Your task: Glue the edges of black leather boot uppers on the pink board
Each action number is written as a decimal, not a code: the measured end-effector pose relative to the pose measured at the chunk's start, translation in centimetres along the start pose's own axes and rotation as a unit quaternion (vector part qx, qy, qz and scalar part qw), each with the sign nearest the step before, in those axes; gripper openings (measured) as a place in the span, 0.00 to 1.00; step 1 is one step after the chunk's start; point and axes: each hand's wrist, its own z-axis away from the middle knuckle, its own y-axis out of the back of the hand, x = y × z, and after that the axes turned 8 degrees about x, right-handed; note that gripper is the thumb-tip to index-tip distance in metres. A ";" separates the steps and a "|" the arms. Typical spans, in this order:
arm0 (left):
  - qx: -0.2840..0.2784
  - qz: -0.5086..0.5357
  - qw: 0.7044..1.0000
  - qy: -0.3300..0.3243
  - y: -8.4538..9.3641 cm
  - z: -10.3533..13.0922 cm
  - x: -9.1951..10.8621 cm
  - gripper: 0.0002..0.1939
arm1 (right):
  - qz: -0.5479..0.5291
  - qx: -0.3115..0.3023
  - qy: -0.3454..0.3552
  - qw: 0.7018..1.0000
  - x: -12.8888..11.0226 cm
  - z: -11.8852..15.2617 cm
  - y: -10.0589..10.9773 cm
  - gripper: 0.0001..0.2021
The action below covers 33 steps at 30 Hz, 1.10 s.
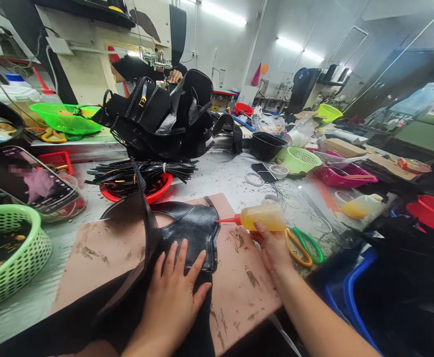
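Observation:
A black leather piece (192,225) with a zipper (146,218) at its left lies on a pinkish-brown board (239,277). My left hand (174,292) rests flat on the leather, fingers spread. On the right, my right hand (272,250) is wrapped round a squeeze bottle (263,217) of yellow liquid, held nearly level. The bottle's thin red nozzle (227,219) points left, its tip at the right edge of the leather, near the stitching.
A red basket (159,191) with black strips stands behind the board. Black bags (157,114) are piled farther back. At left are a phone (27,178) and a green basket (34,248); at right, scissors (300,248) and a blue-rimmed bin (350,292).

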 end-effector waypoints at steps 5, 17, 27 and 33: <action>0.002 0.000 1.000 0.000 0.0 0.0 0.0 0.26 | 0.007 0.001 0.011 1.000 0.1 -0.1 0.1 0.23; 0.008 0.000 1.000 -0.003 0.0 0.1 0.0 0.26 | 0.002 0.002 0.011 1.000 0.2 -0.2 0.1 0.24; 0.013 0.001 1.000 -0.007 -0.2 0.1 0.0 0.26 | 0.001 0.011 0.002 1.000 0.4 -0.3 0.3 0.20; 0.004 -0.002 1.000 -0.004 0.0 0.0 0.1 0.26 | 0.013 0.006 0.003 1.000 0.3 -0.2 0.2 0.19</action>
